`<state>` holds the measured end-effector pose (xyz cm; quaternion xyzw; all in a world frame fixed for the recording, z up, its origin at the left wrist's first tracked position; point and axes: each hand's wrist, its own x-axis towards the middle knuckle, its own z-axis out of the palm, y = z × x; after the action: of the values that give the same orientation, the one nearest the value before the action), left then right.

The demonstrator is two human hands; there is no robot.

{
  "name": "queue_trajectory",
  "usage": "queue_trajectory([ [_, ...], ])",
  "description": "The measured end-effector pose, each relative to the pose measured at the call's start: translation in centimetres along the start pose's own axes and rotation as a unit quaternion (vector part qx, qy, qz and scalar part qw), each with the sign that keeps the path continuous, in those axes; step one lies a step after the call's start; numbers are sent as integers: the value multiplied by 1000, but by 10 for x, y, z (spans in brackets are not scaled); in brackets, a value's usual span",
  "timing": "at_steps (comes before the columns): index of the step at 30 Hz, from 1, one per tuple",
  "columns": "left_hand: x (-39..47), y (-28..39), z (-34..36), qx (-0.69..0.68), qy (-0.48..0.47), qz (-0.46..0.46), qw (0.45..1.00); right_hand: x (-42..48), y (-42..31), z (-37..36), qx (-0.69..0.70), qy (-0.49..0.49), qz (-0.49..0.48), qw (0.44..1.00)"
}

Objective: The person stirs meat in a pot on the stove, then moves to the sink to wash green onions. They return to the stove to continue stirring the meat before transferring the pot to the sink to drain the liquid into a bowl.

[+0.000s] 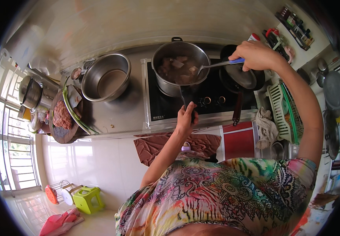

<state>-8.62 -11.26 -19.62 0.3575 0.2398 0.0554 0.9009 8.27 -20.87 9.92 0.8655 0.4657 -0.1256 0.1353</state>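
Note:
My right hand [257,54] grips the blue-ended handle of a metal ladle or spoon [218,63]. Its head dips into the right side of a deep steel pot [167,90] on the stove. Chunks of meat [178,63] sit in cloudy brownish liquid inside. Below the pot's front rim, my left hand [186,118] is closed around what looks like the pot's long handle [183,96]; the fingers hide most of its grip.
On the black cooktop [173,110], a dark pan [226,79] with a lid stands right of the pot. Left are a steel basin [106,78] and a round cutting board [62,136] bearing ground meat [62,115], green onion [72,110] and a cleaver blade [74,98]. A dish rack [276,109] stands right.

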Motion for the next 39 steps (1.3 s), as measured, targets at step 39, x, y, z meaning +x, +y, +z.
queue_trajectory([
  [39,-1,0,6,6,-4,-10,1000,76,9,142,333,149,-10,931],
])
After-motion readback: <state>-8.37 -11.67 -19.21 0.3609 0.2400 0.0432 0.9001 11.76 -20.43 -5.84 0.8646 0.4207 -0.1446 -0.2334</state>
